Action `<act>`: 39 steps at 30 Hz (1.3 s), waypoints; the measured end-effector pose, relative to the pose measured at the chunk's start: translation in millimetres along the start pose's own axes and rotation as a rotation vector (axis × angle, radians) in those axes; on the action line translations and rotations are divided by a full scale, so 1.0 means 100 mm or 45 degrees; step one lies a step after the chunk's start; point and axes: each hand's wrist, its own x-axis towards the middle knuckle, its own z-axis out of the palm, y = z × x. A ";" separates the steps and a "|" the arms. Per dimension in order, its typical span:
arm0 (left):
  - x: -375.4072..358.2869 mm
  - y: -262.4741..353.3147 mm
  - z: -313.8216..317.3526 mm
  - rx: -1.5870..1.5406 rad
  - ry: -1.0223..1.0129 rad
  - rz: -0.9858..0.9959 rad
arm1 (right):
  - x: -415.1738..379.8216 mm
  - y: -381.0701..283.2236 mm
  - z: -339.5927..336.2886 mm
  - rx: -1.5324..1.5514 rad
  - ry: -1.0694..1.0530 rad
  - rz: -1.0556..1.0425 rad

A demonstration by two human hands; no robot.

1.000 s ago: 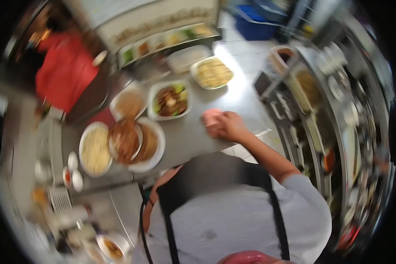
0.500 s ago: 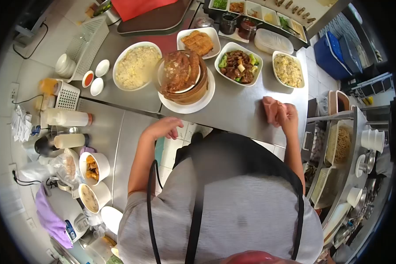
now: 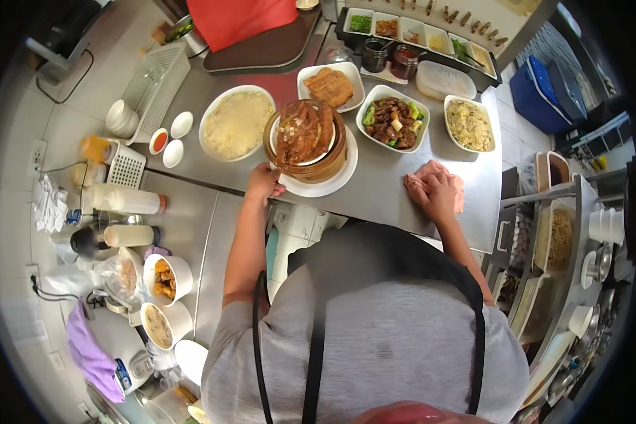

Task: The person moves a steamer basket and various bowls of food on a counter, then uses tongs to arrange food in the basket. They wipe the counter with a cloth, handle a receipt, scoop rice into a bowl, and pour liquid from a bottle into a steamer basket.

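My left hand is at the left rim of a round white plate, its fingers closed on the edge. On that plate stands a bamboo steamer with a bowl of glazed brown meat inside. Over to the right, my right hand presses on a pink cloth lying against the steel table, with its fingers bent into the fabric. Behind the cloth are a square bowl of beef and broccoli and a bowl of fried rice.
A large bowl of pale rice and a dish of fried cutlet flank the steamer. Small sauce dishes sit at the left. A brown tray and a garnish rack line the back. Squeeze bottles lie left.
My left hand has moved forward from the table's edge and taken hold of the plate's rim. My right hand has shifted left and down onto the cloth, which is now spread flatter.
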 end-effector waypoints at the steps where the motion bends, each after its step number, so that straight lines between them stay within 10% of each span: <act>1: -0.01 -0.02 0.02 0.022 0.033 -0.006 | 0.01 0.03 0.00 0.044 -0.002 -0.005; 5: -0.15 -0.05 0.15 -0.029 0.045 -0.044 | 0.03 0.09 -0.02 0.033 0.073 -0.047; 13: -0.32 -0.12 0.28 -0.125 -0.034 -0.098 | 0.52 -0.20 -0.03 1.670 -0.402 1.304; 17: -0.31 -0.14 0.26 -0.030 -0.041 -0.121 | 0.67 -0.16 0.22 2.050 -0.388 1.270; 39: -0.36 0.03 0.27 -0.007 -0.030 0.037 | 1.39 -0.15 0.44 1.524 -0.655 1.019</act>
